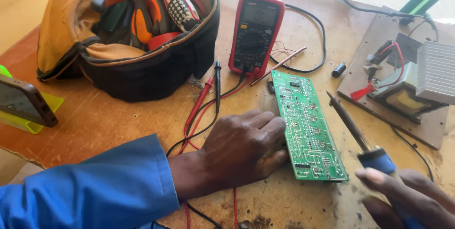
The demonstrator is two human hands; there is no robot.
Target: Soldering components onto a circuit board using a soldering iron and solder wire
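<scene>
Left hand [241, 151], sleeved in blue, lies palm-down on the table [109, 120], its fingers curled against the left long edge of the board [308, 127] and pressing it steady; it clasps nothing else. Right hand [407, 198], at the board's 4 o'clock, is wrapped round the blue handle of the iron [358, 132], whose dark shaft runs toward 11 o'clock; its tip hangs just beside the board's right edge, apart from it as far as can be told.

The board, green, solder side up, lies lengthwise near the middle of the table. At its 11 o'clock sits the meter [256, 35], red-cased with a lit display; its red and black probes [211, 91] lie at the board's 9 o'clock, their leads passing under the left wrist. A thin stick [279, 63], possibly solder, rests at 12 o'clock. A tool bag [137, 30] stands at 10 o'clock, full of pliers and screwdrivers. At 2 o'clock a wooden plate [374, 77] carries a transformer [400, 94] and a finned heatsink [436, 70]. A phone [23, 101] leans on a green stand at far 9 o'clock.

Hazards, as judged: the left fingertips lie close to the working area, so a slip of the iron could burn them. The leads under the wrist could snag and jerk the board. The iron's shaft, swung toward 2 o'clock, could scorch the red wires there. Lingering on one joint could lift a track.
</scene>
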